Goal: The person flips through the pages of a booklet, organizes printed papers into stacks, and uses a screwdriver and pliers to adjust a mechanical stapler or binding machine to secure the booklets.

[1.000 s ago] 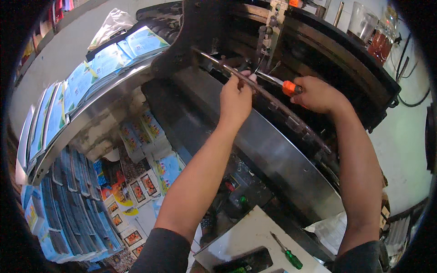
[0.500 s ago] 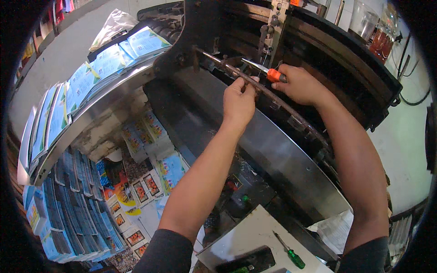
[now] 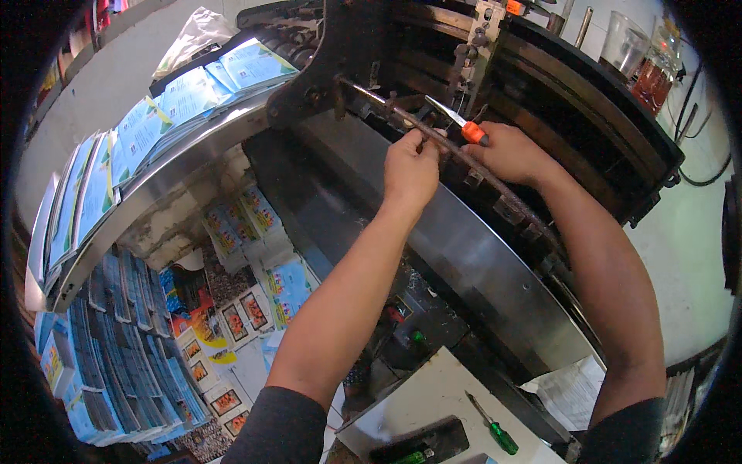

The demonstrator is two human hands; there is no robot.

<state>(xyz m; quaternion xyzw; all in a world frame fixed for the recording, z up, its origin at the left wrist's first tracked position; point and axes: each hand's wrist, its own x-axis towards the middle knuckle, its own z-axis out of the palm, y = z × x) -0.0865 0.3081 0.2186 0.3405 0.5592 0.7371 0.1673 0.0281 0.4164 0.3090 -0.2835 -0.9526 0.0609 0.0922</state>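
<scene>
My left hand (image 3: 412, 170) is closed, thumb and fingers pinched together against a thin rusty metal rod (image 3: 495, 184) that crosses the machine. What sits between those fingertips is too small to make out. Just right of it, my right hand (image 3: 510, 152) is closed around an orange-handled tool (image 3: 474, 133) with a pale, tapering blade. The blade points up and left over the rod, toward an upright metal bracket (image 3: 481, 39). Part of the handle is covered by my right fingers, and whether the tool is a screwdriver or a knife I cannot tell.
A curved metal tray (image 3: 166, 172) carries blue printed sheets at left, with stacked printed bundles (image 3: 127, 348) beneath. A green-handled screwdriver (image 3: 493, 424) and a dark tray (image 3: 421, 445) lie on a pale board near me. Glass jars (image 3: 657, 73) stand at the back right.
The tool's blade has tilted, its tip now pointing more steeply upward. Both hands stay at the rod. The whole view has shifted slightly.
</scene>
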